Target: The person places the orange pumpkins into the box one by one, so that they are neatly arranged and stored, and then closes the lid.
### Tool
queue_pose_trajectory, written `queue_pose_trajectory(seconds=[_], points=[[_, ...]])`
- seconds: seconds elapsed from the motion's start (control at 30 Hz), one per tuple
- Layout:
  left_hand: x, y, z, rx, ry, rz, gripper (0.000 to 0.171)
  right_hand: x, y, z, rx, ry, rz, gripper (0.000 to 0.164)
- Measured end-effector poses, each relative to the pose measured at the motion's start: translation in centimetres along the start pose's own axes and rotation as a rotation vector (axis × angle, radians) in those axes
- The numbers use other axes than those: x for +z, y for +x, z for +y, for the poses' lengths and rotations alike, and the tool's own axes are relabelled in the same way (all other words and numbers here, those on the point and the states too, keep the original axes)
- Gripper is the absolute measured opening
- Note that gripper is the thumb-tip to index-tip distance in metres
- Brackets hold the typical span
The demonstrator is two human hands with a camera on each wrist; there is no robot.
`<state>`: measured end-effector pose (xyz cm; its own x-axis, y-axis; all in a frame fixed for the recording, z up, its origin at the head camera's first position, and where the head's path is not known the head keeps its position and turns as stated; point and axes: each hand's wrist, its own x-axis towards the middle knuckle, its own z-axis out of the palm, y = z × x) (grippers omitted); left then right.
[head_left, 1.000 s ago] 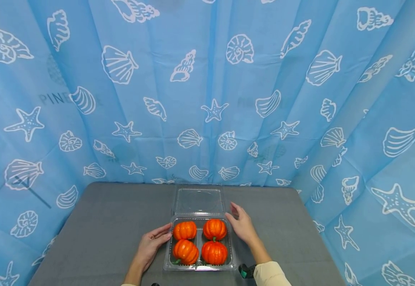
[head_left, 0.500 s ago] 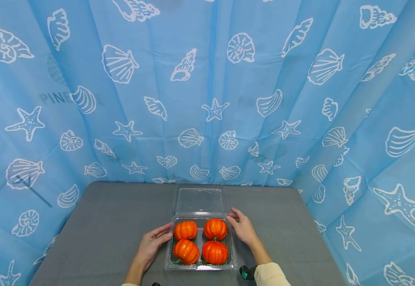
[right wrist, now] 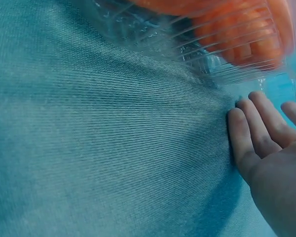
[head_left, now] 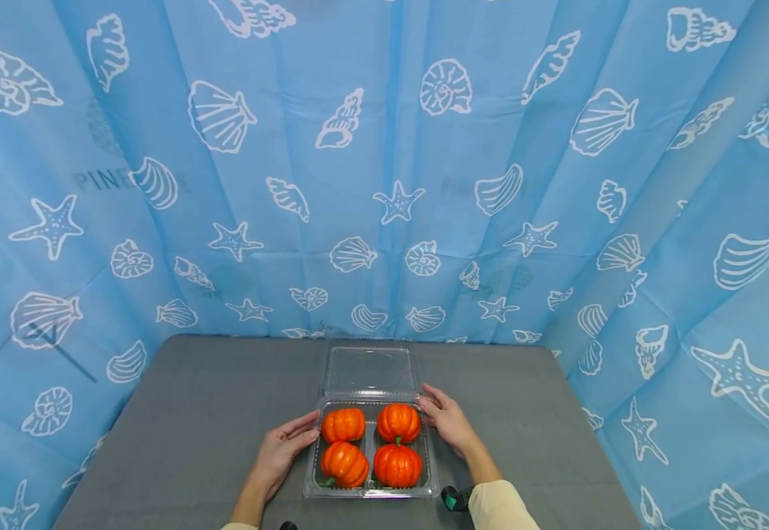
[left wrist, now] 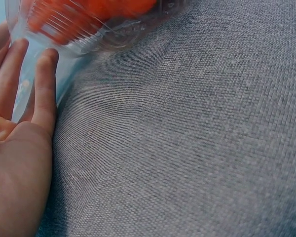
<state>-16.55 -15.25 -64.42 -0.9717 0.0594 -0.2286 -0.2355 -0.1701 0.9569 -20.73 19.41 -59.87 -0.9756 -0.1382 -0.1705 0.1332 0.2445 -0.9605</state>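
Observation:
In the head view a clear plastic clamshell box (head_left: 369,494) sits on the table, its lid (head_left: 369,370) folded back flat behind it. Several small orange pumpkins (head_left: 398,465) fill the base, two on each side of a middle ridge. My left hand (head_left: 277,458) is at the left side, fingertips right at the rim and fingers loosely extended. On the other side, my right hand (head_left: 450,423) has its fingertips beside the rear right corner near the hinge. Both wrist views show relaxed fingers (right wrist: 240,133) close to the ribbed plastic wall, curled round nothing.
A grey cloth-covered table (head_left: 225,397) spreads out around the box. Behind and beside it hangs a blue curtain (head_left: 384,162) with white shells and starfish. A dark wrist strap (head_left: 453,499) with a green patch is at the right wrist.
My right hand's fingers have drawn slightly nearer and lower along the right rear corner of the box. My left hand, the box and the pumpkins stay put.

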Motion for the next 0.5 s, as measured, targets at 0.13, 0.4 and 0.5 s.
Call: queue_pose_trajectory(seconds=[0.13,0.4,0.5], points=[[-0.01,0.18,0.15,0.0,0.008,-0.008,0.056,-0.02,0.12,-0.05,0.003,0.032,0.009,0.053],[-0.19,0.23,0.04,-0.003,0.018,-0.026,0.058,0.04,-0.08,0.04,-0.03,0.061,0.008,0.054],[-0.17,0.1,-0.1,-0.011,0.014,-0.02,0.057,0.12,-0.15,0.34,-0.05,0.054,0.01,0.053]])
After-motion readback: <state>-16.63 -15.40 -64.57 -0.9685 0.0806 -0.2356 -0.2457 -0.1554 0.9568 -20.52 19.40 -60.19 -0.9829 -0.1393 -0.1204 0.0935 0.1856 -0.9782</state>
